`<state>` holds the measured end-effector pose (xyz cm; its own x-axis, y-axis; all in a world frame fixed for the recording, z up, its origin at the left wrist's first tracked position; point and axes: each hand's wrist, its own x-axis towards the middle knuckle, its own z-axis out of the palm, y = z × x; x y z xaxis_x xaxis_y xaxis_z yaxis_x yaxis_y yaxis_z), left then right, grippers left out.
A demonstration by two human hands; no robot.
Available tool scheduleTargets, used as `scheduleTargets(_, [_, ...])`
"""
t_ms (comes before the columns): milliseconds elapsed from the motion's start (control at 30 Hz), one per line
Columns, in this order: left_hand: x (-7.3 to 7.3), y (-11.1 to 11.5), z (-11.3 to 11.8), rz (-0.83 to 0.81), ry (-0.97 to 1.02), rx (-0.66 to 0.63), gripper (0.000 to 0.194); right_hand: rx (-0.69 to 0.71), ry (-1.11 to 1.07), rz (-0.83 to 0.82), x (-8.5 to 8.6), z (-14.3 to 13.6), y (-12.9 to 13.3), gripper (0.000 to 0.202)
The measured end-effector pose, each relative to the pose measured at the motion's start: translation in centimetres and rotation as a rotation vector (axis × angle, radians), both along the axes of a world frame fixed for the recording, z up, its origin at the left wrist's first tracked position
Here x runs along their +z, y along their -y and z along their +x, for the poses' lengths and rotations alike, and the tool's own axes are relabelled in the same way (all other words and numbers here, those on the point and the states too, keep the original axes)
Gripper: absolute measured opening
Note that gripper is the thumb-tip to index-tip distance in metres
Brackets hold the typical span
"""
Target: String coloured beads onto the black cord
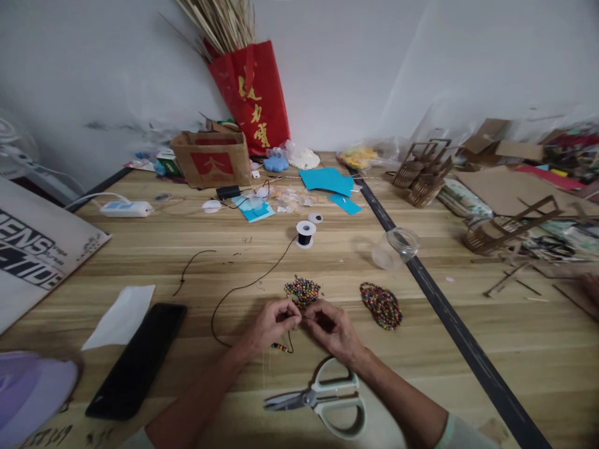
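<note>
My left hand (276,321) is closed in a pinch on a thin black cord (253,284). Below its fingers the cord loops down to a short row of strung colourful beads (279,347). Fingertip to fingertip with it, my right hand (334,327) is also pinched; what sits between its fingers is too small to make out. Just beyond both hands lies a pile of loose multicoloured beads (302,290). The cord runs back to a white spool (306,234) wound with black. Scissors with pale handles (339,399) rest near my right forearm, their blades pointing left.
A coiled bead strand (380,305) and a clear plastic container (397,247) are to the right. A black phone (138,362) and white paper (120,317) lie left. Blue sheets (326,181), a paper bag (213,161) and small woven baskets (491,234) stand farther back. Another person's hand (590,288) shows at the right edge.
</note>
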<state>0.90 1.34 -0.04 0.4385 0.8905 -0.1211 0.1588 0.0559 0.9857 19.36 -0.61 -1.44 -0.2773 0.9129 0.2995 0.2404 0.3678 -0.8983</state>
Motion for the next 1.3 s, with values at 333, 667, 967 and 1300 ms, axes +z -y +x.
scheduleTargets(333, [-0.12,0.13,-0.09,-0.039,0.034,-0.017,0.016,0.007,0.048,-0.021,-0.09,-0.01,0.09,0.003])
scheduleTargets(667, [-0.04,0.03,-0.15,-0.04,0.016,-0.026,0.017,0.014,0.051,-0.027,0.09,0.07,-0.04,0.002])
scheduleTargets(967, [-0.14,0.12,-0.08,-0.035,0.0,-0.018,0.016,0.025,0.049,-0.025,0.21,-0.05,-0.01,0.004])
scheduleTargets(1300, [-0.19,0.07,-0.07,-0.03,-0.007,-0.023,0.013,0.012,0.07,-0.01,0.38,-0.11,0.07,0.005])
